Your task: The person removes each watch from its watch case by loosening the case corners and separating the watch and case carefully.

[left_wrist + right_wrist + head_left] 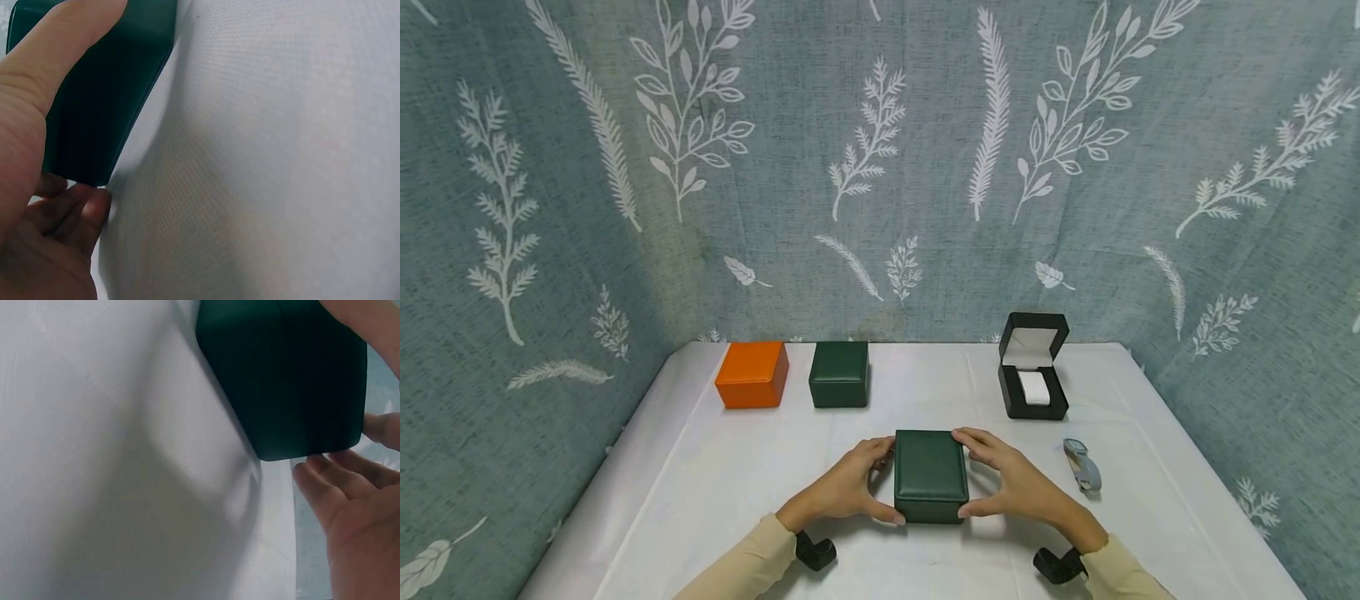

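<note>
A closed dark green box (930,467) is at the near middle of the white-covered table, held from both sides. My left hand (850,483) grips its left side, thumb at the front corner and fingers toward the back. On the opposite side my right hand (1011,479) holds it the same way, with the thumb low at the front right corner. The left wrist view shows the left thumb (69,37) lying across the box (94,119). In the right wrist view, fingertips (312,481) touch the box's (287,394) far end.
An orange box (752,375) and a second green box (839,375) stand closed at the back left. At the back right an open black box (1033,408) shows a white cushion (1033,387). A wristwatch (1082,465) lies right of my right hand. Patterned curtains (865,275) surround the table (737,467).
</note>
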A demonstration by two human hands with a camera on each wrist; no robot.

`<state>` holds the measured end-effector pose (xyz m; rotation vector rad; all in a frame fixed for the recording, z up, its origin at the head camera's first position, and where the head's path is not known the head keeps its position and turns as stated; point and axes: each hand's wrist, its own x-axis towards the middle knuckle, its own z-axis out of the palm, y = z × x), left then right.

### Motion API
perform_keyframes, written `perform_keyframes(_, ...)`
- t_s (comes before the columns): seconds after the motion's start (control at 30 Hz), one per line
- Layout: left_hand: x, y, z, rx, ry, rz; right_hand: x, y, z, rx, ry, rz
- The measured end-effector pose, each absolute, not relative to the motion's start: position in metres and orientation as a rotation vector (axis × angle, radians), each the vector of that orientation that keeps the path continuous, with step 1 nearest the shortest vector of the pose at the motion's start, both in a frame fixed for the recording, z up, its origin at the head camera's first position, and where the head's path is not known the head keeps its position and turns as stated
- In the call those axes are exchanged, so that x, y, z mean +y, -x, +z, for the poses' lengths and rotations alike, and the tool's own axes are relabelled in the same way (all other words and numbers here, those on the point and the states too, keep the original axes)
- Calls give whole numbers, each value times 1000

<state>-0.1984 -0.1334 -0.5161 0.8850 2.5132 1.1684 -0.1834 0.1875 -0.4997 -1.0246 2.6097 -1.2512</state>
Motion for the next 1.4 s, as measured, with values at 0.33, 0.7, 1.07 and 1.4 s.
perform_keyframes(0.33,-132,200,-516,2522,-918,1169,188,182,-498,2678,1030,-1167)
perform_keyframes(0.7,-132,199,-519,2531,-941,1180,186,186,-503,2771,1133,-1113)
perform_keyframes(1.07,-134,200,-519,2533,-967,1171,190,197,-504,2519,1022,-1374)
perform_keyframes(1.4,-135,199,-520,2540,-979,1166,190,204,-506,2455,984,-1468)
